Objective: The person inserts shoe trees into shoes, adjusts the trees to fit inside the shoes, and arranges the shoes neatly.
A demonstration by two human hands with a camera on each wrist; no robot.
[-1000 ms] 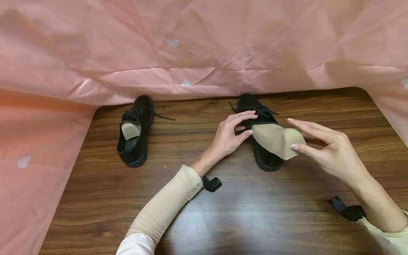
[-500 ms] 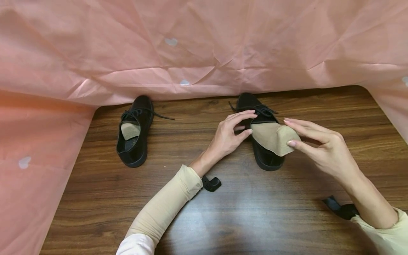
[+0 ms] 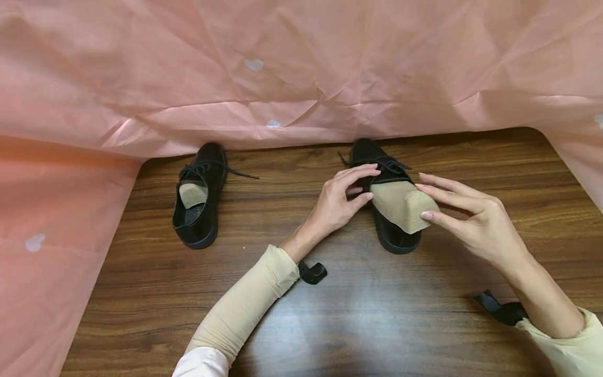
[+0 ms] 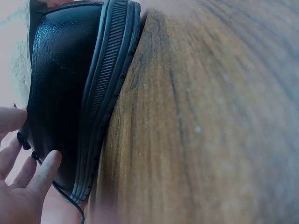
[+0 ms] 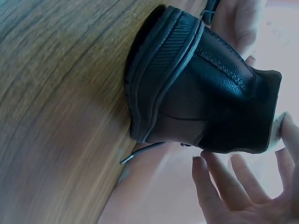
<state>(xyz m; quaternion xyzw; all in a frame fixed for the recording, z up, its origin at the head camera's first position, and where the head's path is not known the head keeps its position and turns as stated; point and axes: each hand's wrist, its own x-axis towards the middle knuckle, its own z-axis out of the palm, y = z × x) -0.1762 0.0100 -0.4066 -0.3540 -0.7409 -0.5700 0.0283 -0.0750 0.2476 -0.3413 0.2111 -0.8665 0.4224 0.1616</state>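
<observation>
A black lace-up shoe point(image 3: 398, 241) stands on the wooden surface right of centre, toe pointing away. A beige insole point(image 3: 388, 201) lies partly inside its opening, with the front end hidden under the tongue and the thicker heel end raised over the right side. My left hand point(image 3: 339, 196) holds the shoe at its left side, thumb at the collar and fingers by the laces. My right hand point(image 3: 480, 220) pinches the insole's heel end, thumb on the near face and fingers mostly behind. In the right wrist view, the shoe's heel point(image 5: 173, 79) faces the camera.
A second black shoe point(image 3: 200, 230) stands at the left, with a beige piece point(image 3: 193, 195) inside and one lace trailing right. Pink cloth point(image 3: 301, 68) hangs behind and at both sides. Black straps point(image 3: 313, 273) stick out at both wrists.
My right hand has shifted left, carrying the insole's heel end with it, so the insole sits closer over the shoe opening. My left hand and both shoes stay put.
</observation>
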